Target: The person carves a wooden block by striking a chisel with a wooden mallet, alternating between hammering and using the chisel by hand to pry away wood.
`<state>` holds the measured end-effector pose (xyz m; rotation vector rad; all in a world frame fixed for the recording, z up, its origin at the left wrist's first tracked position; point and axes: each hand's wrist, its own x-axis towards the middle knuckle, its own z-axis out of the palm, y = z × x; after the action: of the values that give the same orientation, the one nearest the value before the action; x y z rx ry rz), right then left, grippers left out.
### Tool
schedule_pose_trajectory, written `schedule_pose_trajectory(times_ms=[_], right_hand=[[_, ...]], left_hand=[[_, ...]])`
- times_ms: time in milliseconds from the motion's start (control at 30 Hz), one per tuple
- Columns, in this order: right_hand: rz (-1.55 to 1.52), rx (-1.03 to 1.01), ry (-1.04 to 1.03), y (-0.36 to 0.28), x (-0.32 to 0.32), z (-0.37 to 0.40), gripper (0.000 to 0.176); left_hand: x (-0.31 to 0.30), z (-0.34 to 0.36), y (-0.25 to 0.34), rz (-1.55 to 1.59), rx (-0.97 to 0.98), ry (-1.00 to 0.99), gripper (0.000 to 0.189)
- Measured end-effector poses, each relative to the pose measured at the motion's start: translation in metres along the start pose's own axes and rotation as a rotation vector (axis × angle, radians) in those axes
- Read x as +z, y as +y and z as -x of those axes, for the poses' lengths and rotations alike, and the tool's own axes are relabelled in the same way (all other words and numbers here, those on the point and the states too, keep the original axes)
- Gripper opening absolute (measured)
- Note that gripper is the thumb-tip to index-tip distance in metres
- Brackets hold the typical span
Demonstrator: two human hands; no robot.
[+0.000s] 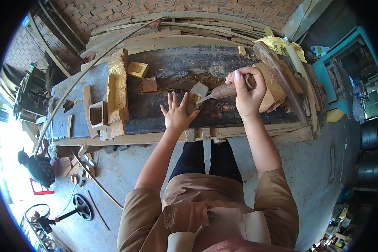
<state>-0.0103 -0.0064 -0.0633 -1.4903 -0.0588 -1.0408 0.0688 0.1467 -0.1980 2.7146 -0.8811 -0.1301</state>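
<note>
My right hand (250, 92) is closed round the wooden handle of a chisel (223, 92), whose metal shank slants down to the left. The tip meets a small brownish block (193, 101) on the dark bench top (155, 113); the exact contact is too small to tell. My left hand (178, 112) lies with fingers spread, its fingertips and thumb at the near side of that block. A flat grey piece (199, 89) sits just beyond it. Farther left are a reddish-brown wooden square (149, 84) and a hollowed wooden tray (138, 69).
A long hollowed timber (117, 90) and an open wooden box (98, 115) stand on the left. At right lie a large wood block (269, 90) and a curved dark wooden piece (281, 75). Long boards (189, 40) are stacked against the brick wall.
</note>
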Motion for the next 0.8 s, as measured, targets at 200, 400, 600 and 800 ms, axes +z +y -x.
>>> schedule_pose_trajectory(times_ms=[200,400,600,800], right_hand=[[0.034,0.034,0.03,0.006,0.003,-0.003,0.012],[0.077,0.028,0.009,0.007,0.006,-0.006,0.011],[0.1,0.001,0.022,0.008,0.008,-0.011,0.012],[0.104,0.031,-0.015,0.009,0.012,-0.013,0.01]], left_hand=[[-0.002,-0.001,0.001,0.011,-0.024,-0.03,0.08],[0.002,-0.001,-0.001,0.041,-0.014,-0.007,0.078],[0.001,-0.001,-0.002,0.036,-0.011,-0.016,0.079],[0.002,-0.002,-0.002,0.033,-0.009,-0.01,0.079]])
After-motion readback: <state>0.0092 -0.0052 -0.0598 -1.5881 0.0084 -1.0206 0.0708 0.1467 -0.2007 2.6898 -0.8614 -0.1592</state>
